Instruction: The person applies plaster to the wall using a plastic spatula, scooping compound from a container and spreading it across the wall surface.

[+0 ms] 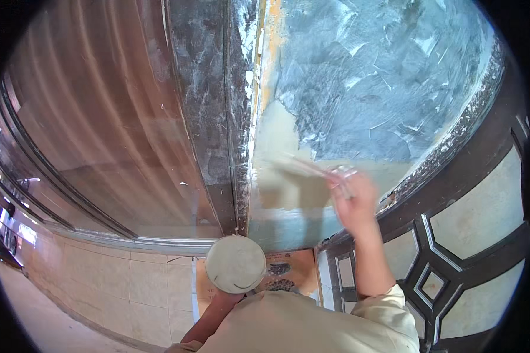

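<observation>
My right hand (356, 197) is raised in front of the wall panel, its fingers closed round the handle of a thin tool that looks like a paintbrush (303, 165). Motion smears both, and the tool points left toward the wall. Beige paint (280, 132) covers the lower left of the panel and a band across its lower part. Above it the surface (371, 76) is patchy blue-grey with white streaks. Low in the middle, my left hand (231, 297) holds up a round paint bucket (235, 265) with beige paint in it; the bucket hides most of its fingers.
Left of the panel stands a dark, paint-flecked post (209, 106), then a glass pane (112, 135) with brown curtain folds behind it. A dark door (477, 194) with pale inset panels curves along the right. Printed cardboard (300, 270) lies on the tiled floor (129, 282).
</observation>
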`<state>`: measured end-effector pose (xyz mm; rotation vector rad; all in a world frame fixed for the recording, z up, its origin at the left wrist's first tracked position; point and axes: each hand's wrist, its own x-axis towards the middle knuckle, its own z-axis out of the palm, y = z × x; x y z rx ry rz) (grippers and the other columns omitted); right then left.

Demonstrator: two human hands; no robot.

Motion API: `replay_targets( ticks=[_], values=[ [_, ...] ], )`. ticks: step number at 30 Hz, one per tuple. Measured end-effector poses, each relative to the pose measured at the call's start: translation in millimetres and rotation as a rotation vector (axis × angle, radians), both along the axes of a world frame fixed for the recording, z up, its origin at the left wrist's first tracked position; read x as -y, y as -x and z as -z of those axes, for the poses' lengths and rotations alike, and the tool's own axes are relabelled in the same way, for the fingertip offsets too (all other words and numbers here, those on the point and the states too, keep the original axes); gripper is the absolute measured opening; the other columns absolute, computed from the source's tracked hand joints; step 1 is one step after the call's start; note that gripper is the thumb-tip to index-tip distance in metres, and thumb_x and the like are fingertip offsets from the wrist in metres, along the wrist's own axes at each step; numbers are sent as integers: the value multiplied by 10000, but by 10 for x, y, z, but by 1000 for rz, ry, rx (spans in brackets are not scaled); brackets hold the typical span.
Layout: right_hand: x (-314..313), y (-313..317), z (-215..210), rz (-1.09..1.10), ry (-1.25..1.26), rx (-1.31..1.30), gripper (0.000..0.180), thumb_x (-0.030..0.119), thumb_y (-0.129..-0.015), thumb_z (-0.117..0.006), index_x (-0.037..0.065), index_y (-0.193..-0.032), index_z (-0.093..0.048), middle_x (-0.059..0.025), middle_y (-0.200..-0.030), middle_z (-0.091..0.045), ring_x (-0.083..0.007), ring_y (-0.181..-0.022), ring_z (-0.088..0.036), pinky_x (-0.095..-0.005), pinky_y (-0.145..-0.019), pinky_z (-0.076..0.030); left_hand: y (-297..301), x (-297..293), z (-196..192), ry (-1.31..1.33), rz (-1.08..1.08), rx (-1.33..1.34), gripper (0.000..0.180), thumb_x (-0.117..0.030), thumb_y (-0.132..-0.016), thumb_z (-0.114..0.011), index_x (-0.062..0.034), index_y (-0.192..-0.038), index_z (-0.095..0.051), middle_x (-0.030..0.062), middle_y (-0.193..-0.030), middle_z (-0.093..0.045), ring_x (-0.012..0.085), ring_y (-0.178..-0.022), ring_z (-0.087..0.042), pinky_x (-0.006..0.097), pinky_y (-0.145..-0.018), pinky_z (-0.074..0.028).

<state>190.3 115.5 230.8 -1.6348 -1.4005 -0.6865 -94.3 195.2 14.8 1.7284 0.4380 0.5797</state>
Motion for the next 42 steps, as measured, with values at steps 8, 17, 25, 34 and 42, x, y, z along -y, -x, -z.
replay_targets(
  ticks=[8, 17, 25, 34, 42],
  values=[
    [321, -649, 1177, 135, 488, -144, 85, 141, -861, -642, 107, -906, -706, -107, -867, -693, -332, -828, -654, -432, -734, -499, 170, -90, 241, 385, 104, 186, 832, -184, -770, -833, -138, -1452, -360, 67, -1408, -499, 214, -1266, -518, 391, -1051, -457],
    [609, -433, 278, 178, 52, -441, 207, 178, -914, -658, -10, -1000, -674, -112, -876, -670, -206, -844, -625, -337, -774, -476, -10, -11, 373, 839, 188, 373, 832, -172, -777, -828, -144, -1458, -350, 69, -1411, -495, 218, -1269, -515, 400, -1048, -463],
    [408, -53, 1298, -231, -18, -1504, 256, 120, -981, -540, 73, -1230, -500, -42, -1101, -618, -130, -841, -633, -282, -560, -554, -462, -233, 12, 535, 231, 398, 706, -214, -890, -719, -153, -1474, -326, 77, -1434, -475, 237, -1283, -503, 439, -1047, -470],
    [471, -152, 1056, -410, 246, -1335, 224, 23, -904, -619, 47, -1123, -574, -32, -964, -651, -78, -823, -613, -220, -551, -492, -602, -155, -32, 1196, 344, 524, 613, -464, -991, -478, -138, -1489, -329, 110, -1491, -413, 293, -1340, -450, 516, -1088, -420],
    [335, -28, 853, -455, 590, -1025, 191, 62, -880, -681, 8, -1054, -623, 15, -898, -638, -70, -824, -564, -242, -744, -471, -698, -75, 533, 592, 201, 359, 520, -340, -1001, -518, -137, -1464, -393, 76, -1451, -476, 220, -1300, -495, 427, -1060, -443]
  ],
)
